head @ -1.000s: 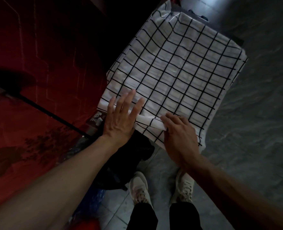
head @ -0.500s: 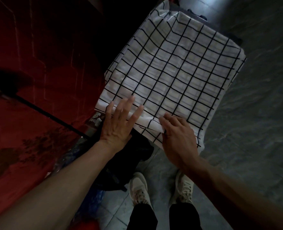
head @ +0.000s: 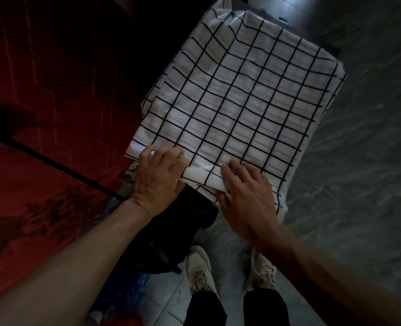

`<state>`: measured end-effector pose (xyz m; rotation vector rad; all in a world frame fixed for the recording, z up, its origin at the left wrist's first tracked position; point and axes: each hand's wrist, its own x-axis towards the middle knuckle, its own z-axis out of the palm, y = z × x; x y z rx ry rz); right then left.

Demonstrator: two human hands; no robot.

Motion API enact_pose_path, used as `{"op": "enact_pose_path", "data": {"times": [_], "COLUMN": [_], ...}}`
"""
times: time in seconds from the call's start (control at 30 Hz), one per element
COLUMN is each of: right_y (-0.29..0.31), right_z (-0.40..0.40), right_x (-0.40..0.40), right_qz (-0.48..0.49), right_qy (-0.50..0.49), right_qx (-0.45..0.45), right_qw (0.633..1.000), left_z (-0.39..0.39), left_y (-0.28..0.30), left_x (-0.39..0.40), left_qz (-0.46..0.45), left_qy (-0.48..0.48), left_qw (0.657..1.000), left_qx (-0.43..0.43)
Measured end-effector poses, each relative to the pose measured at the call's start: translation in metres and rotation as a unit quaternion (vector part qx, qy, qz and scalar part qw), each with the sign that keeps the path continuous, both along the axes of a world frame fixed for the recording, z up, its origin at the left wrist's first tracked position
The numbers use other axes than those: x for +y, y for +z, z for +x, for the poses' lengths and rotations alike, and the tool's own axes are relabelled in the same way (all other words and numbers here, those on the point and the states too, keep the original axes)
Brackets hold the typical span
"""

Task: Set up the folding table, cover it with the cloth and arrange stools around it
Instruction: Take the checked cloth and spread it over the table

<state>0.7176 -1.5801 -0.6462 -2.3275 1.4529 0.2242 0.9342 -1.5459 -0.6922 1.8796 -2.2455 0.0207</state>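
**Both hands at the near edge of the checked cloth**

A white cloth (head: pixel 237 102) with a black grid lay spread over the bench, covering its top completely, so that only a dark corner of the bench (head: pixel 331 47) showed at the far right. The cloth's edges hung down over the sides. Along the near edge a strip of the cloth was folded back on itself, showing its plain white underside.

The left hand (head: pixel 158 178) lay at the near left corner, its fingers curled over the cloth's edge and gripping it beside the folded strip. The right hand (head: pixel 246 191) rested on the near edge just to the right, its fingers bent and pinching the folded strip at its other end. The two hands were near each other, with the white fold between them.

Below the hands a dark bag (head: pixel 171 236) sat on the tiled floor (head: pixel 359 161), just beside the person's pale shoes (head: pixel 200 269). A red surface (head: pixel 41 90) filled the left side, crossed by a thin black rod (head: pixel 60 165).
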Motion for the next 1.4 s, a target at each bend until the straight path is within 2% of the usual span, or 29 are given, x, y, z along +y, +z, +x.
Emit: {"op": "enact_pose_path", "data": {"times": [0.2, 0.4, 0.57, 0.77, 0.97, 1.13, 1.27, 1.4], "right_y": [0.010, 0.036, 0.084, 0.171, 0.285, 0.389, 0.464, 0.514], "right_z": [-0.002, -0.008, -0.024, -0.055, -0.119, -0.186, -0.237, -0.289], "right_x": [0.003, -0.004, -0.031, -0.057, -0.087, -0.092, -0.085, -0.064], "right_qz": [0.031, -0.068, -0.095, -0.138, -0.162, -0.171, -0.168, -0.163], "right_qy": [0.004, -0.025, -0.076, -0.097, -0.130, -0.108, -0.121, -0.176], "right_qx": [-0.003, -0.067, -0.093, -0.111, -0.152, -0.168, -0.132, -0.098], "right_qw": [0.999, 0.995, 0.988, 0.979, 0.966, 0.965, 0.969, 0.966], "left_z": [-0.005, -0.012, -0.032, -0.083, -0.141, -0.190, -0.233, -0.276], "left_y": [0.036, 0.080, 0.140, 0.256, 0.386, 0.489, 0.546, 0.581], "left_x": [-0.016, -0.031, -0.050, -0.084, -0.100, -0.101, -0.106, -0.106], "left_qz": [-0.035, -0.044, -0.047, -0.002, -0.010, -0.040, -0.031, -0.038], "left_qy": [-0.015, -0.027, -0.021, -0.035, -0.080, -0.130, -0.130, -0.185], "left_qw": [0.999, 0.998, 0.998, 0.999, 0.995, 0.986, 0.985, 0.975], "left_qx": [0.015, 0.029, 0.021, -0.032, -0.055, -0.100, -0.111, -0.114]}}
